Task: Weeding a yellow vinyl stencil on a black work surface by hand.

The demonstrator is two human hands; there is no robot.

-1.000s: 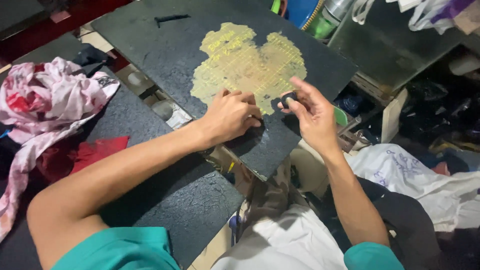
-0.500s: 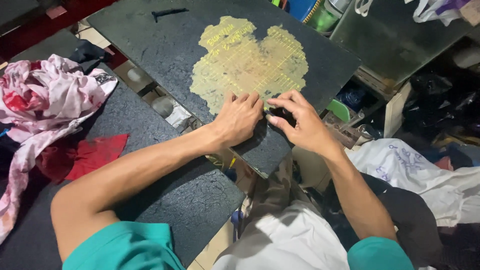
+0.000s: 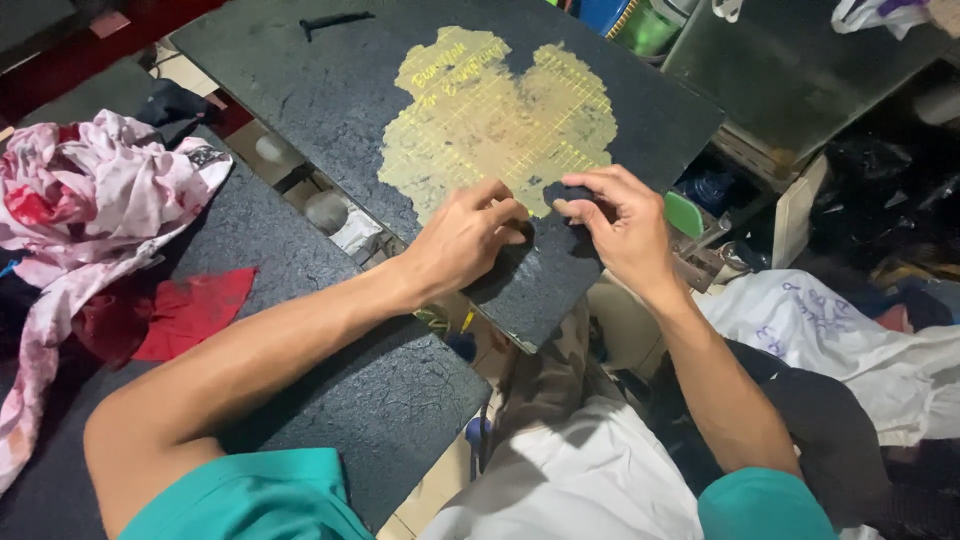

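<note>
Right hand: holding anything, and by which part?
The right hand pinches a small dark scrap by its edge, between thumb and fingertips, over the black board. What the scrap is made of cannot be told. The left hand presses flat on the board, holding nothing.

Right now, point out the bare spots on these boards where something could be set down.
Free: the dark board left of the yellow patch, and the lower board below the left hand. Crowded: its left end under the stained cloth, and around the right hand.

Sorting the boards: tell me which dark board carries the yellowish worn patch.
The tilted board under both hands, the left hand and right hand. The lower board beneath the left forearm is plain dark.
</note>
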